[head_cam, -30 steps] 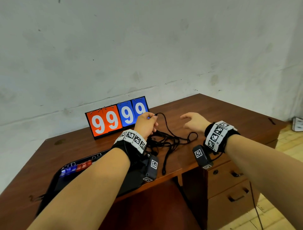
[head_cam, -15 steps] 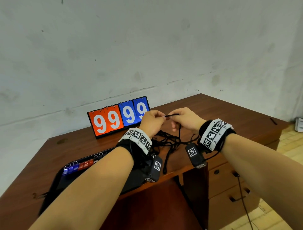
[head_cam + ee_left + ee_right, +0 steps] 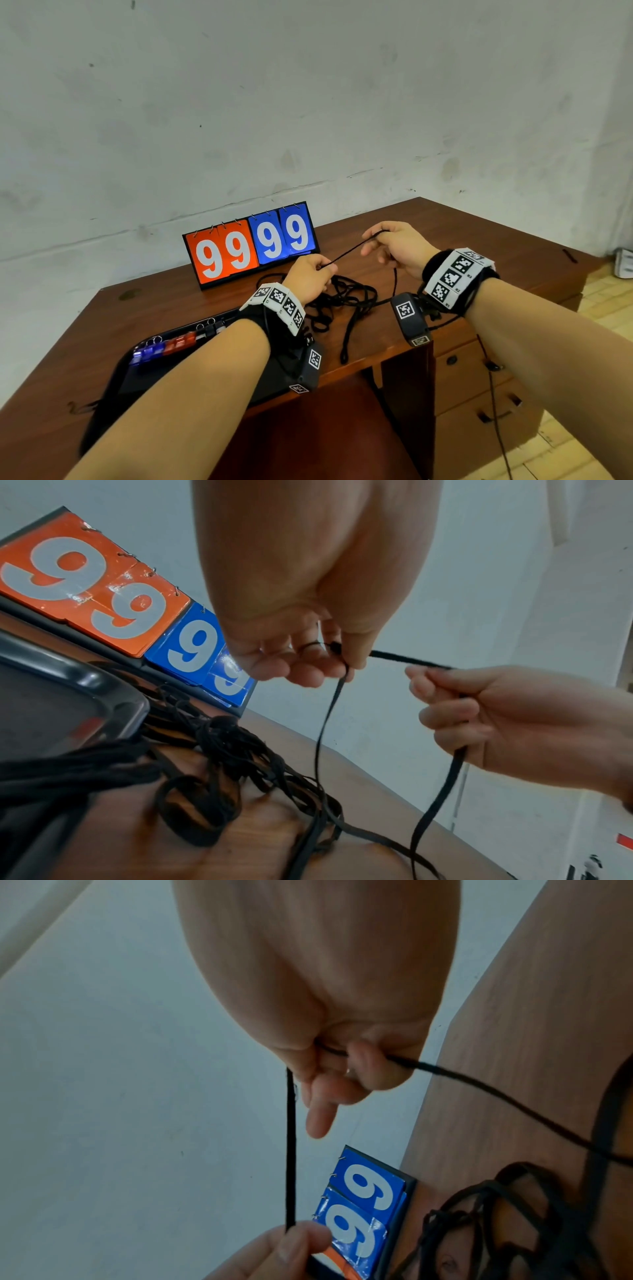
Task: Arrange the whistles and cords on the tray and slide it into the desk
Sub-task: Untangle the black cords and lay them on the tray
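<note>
1. Hands, two of them, are raised above the surface point(image 3: 445, 236): the left hand point(image 3: 310, 274) pinches one black cord point(image 3: 346, 255) between thumb and fingertips, and the right hand point(image 3: 399, 245) has its fingers curled around the same cord.
2. Between the two hands one stretch of that cord runs taut; from each grip it drops down to the surface.
3. Just below the hands lies a tangled pile of cords point(image 3: 342, 301), black, too knotted together to count; one loop end trails toward the near edge of the surface.
4. Left of the pile sits one black tray point(image 3: 123, 373), partly hidden by the left forearm.
5. Along the tray's far side lies a row of whistles point(image 3: 171, 346): blue ones, then red, then black, with metal rings. The exact number I cannot tell.
6. Behind the hands stands one flip scoreboard point(image 3: 251, 245) showing four nines, two on orange cards and two on blue.
</note>
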The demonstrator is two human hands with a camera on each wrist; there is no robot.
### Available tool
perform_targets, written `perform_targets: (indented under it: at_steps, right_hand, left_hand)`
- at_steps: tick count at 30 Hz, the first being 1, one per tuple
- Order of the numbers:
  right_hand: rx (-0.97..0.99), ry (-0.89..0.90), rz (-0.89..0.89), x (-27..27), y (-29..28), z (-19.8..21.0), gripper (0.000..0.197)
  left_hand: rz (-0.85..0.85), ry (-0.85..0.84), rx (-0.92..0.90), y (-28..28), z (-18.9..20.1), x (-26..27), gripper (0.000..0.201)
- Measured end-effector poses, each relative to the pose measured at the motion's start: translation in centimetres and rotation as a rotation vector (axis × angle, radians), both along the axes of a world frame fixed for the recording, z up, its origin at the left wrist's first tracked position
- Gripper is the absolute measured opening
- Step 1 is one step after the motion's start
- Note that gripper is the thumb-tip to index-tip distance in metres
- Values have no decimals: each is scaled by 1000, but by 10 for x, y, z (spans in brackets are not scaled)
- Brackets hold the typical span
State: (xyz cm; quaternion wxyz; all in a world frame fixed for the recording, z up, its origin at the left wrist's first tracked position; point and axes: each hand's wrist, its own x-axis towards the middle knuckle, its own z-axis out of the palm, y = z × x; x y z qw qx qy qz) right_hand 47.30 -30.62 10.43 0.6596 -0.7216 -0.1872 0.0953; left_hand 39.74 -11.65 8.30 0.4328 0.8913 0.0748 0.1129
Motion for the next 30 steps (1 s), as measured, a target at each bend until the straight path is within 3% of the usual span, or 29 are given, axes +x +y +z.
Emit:
perform_targets:
  at_steps: [4, 8, 12, 14, 20, 24, 30]
  right_hand:
    - [-258, -42, -21, 4, -4, -11, 23]
    - [-572, -163, 159, 1, -3, -16, 53]
    - [-566, -178, 261, -5, 5, -10, 74]
    - [-558, -188, 280, -8, 8, -6, 74]
    - [-448, -212, 248, -18, 14, -1, 43]
    - [-403, -266, 287, -23, 29, -1, 36]
    - [-230, -185, 387, -38, 50, 5, 22]
  left_hand:
    - [30, -48, -21, 1, 4, 0, 13]
    - [60, -19, -118, -2, 8, 3, 13]
    - [78, 5, -235, -6, 15, 2, 27]
    - [69, -6, -212, -4, 17, -1, 25]
    - [12, -65, 49, 6, 19, -10, 15]
    - [-36, -106, 107, 5, 26, -16, 10]
    - [-3, -179, 109, 13, 38, -29, 8]
